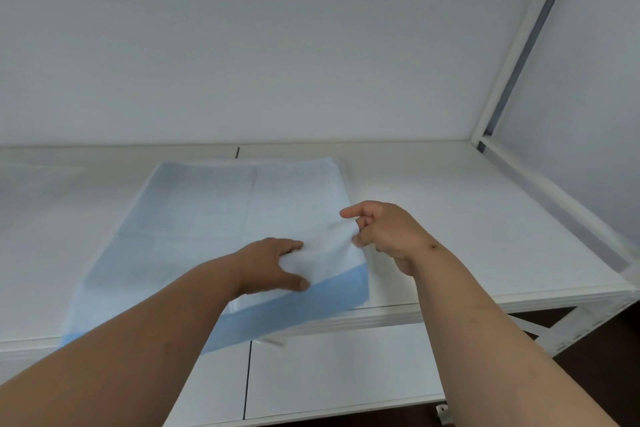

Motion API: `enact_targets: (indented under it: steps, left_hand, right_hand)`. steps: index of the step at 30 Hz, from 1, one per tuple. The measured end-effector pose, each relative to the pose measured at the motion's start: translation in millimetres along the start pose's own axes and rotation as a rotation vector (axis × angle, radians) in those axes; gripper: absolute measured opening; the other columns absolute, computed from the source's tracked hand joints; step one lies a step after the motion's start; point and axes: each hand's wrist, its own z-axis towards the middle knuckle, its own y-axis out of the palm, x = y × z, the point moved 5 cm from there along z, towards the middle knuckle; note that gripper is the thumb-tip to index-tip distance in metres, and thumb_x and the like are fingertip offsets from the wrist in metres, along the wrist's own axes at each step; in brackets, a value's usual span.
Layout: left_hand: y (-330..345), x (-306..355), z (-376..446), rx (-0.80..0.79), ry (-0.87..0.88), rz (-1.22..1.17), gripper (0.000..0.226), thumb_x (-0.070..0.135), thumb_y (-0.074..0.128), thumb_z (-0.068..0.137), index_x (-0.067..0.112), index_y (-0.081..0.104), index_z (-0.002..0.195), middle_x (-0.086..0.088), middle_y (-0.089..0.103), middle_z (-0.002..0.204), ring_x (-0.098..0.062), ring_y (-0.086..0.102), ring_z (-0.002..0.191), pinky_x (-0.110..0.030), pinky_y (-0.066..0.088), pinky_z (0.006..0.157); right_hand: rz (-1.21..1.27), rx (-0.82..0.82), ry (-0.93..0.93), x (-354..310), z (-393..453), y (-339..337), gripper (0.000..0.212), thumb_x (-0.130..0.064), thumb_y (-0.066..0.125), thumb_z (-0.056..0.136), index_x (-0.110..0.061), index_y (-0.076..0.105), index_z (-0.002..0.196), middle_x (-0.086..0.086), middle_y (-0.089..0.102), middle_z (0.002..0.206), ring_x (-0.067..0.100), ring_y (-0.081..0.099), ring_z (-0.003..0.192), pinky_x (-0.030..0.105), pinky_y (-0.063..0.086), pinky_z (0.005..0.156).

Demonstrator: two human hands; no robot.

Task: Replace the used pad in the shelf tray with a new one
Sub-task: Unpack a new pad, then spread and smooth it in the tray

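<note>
pad (214, 218) lies on the shelf tray (450, 218), both hands' fingers (358, 241) pinching its near-right fold.

Pad (194, 218) lies on the shelf (467, 218) w/ its near edge over the shelf's front edge, left hand (273, 267) on its near-right part, right hand (388, 232) at its right edge, lower shelf (346, 374) beneath.

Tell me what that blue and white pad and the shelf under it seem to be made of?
The pad looks like thin disposable paper-like fabric over blue plastic backing: it shows fold creases, a faint quilted texture and a smooth blue border. The shelf seems a smooth, matte white board, perhaps laminate or painted; its frame looks like painted metal.
</note>
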Motion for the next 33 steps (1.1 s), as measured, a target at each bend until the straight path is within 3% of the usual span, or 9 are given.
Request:
enact_targets:
  steps: [4,7,11,14,17,20,25,30,33]
  left_hand:
    - [-17,-1,4,0.055,0.006,0.030,0.045,0.038,0.074,0.077,0.030,0.065,0.120,0.007,0.065,0.111,-0.013,0.058,0.101,-0.024,0.043,0.083]
    - [-32,-7,7,0.103,-0.009,0.120,0.014,0.034,0.071,0.081,0.021,0.070,0.086,0.002,0.064,0.082,-0.014,0.056,0.079,-0.024,0.040,0.066]
    - [-45,-18,11,0.166,-0.039,0.222,0.028,0.036,0.067,0.085,0.029,0.054,0.061,0.008,0.053,0.065,-0.010,0.050,0.068,-0.025,0.039,0.062]
    - [-50,-21,13,0.229,-0.031,0.267,0.029,0.038,0.066,0.085,0.027,0.053,0.062,0.008,0.051,0.066,-0.012,0.050,0.071,-0.026,0.038,0.064]
    - [-52,-23,15,0.251,0.013,0.272,0.025,0.044,0.068,0.081,0.020,0.063,0.084,0.007,0.058,0.077,-0.015,0.054,0.079,-0.029,0.042,0.069]
    - [-51,-30,16,0.250,0.038,0.220,0.046,0.060,0.070,0.075,0.027,0.058,0.104,0.011,0.056,0.095,-0.013,0.054,0.088,-0.028,0.044,0.076]
    - [-49,-40,17,0.300,0.047,0.324,0.073,0.089,0.034,0.063,0.032,0.050,0.108,0.013,0.052,0.097,-0.012,0.055,0.085,-0.033,0.049,0.078]
    - [-53,-41,17,0.334,0.042,0.409,0.060,0.074,0.026,0.083,0.023,0.052,0.101,0.005,0.059,0.087,-0.018,0.058,0.080,-0.036,0.050,0.075]
    - [-58,-44,18,0.362,0.053,0.442,0.053,0.069,0.035,0.087,0.023,0.055,0.103,0.004,0.059,0.089,-0.018,0.058,0.083,-0.036,0.050,0.077]
  right_hand:
    - [0.106,0.039,0.002,-8,6,-2,0.044,0.011,0.057,0.083,-0.018,0.069,0.114,-0.007,0.052,0.071,-0.004,0.050,0.072,0.013,0.034,0.056]
    - [0.049,0.037,-0.009,-9,11,-4,0.046,0.011,0.056,0.084,-0.019,0.068,0.116,-0.006,0.051,0.074,-0.003,0.048,0.073,0.014,0.033,0.059]
    - [-0.040,0.073,-0.034,-8,20,-7,0.048,0.011,0.056,0.083,-0.018,0.065,0.120,-0.007,0.049,0.077,-0.003,0.048,0.077,0.013,0.037,0.063]
    - [-0.115,0.106,-0.058,-10,27,-6,0.051,0.009,0.055,0.084,-0.020,0.061,0.126,-0.010,0.046,0.080,-0.002,0.047,0.076,0.013,0.038,0.066]
    - [-0.120,0.152,-0.055,-14,34,-5,0.056,0.007,0.052,0.084,-0.023,0.056,0.131,-0.007,0.048,0.087,0.002,0.048,0.074,0.019,0.040,0.070]
    - [-0.052,0.179,-0.037,-20,35,-4,0.056,0.006,0.044,0.087,-0.024,0.048,0.134,0.004,0.054,0.107,0.010,0.060,0.063,0.021,0.041,0.057]
    - [0.096,0.173,0.015,-31,34,-1,0.062,0.010,0.028,0.087,-0.027,0.040,0.136,0.007,0.048,0.120,0.023,0.074,0.064,0.028,0.053,0.055]
    - [0.046,0.174,-0.031,-30,37,-1,0.061,0.009,0.029,0.085,-0.024,0.046,0.133,0.010,0.049,0.116,0.023,0.073,0.070,0.030,0.058,0.065]
    - [-0.024,0.146,-0.073,-26,39,0,0.057,0.006,0.045,0.082,-0.024,0.054,0.129,0.010,0.054,0.113,0.020,0.073,0.074,0.029,0.058,0.075]
